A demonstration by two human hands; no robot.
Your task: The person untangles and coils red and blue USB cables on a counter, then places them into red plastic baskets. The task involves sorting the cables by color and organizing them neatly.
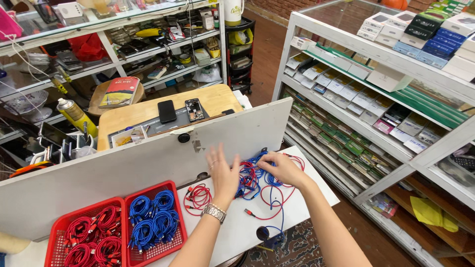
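My left hand [222, 173] hovers flat over the white table [232, 232] with fingers spread, holding nothing, a metal watch on its wrist. Just left of it lies a coiled red cable [197, 197]. My right hand [282, 168] presses into a tangled heap of red and blue cables [255, 180], its fingers curled around some strands. Loose red and blue strands trail from the heap toward the table's front edge.
Two red baskets sit at the front left, one with red cable coils [91, 237], one with blue coils [153, 220]. A white partition board [148, 158] stands behind the table. Beyond it is a wooden desk [148, 113] with phones. Glass shelves of boxes [376, 84] fill the right.
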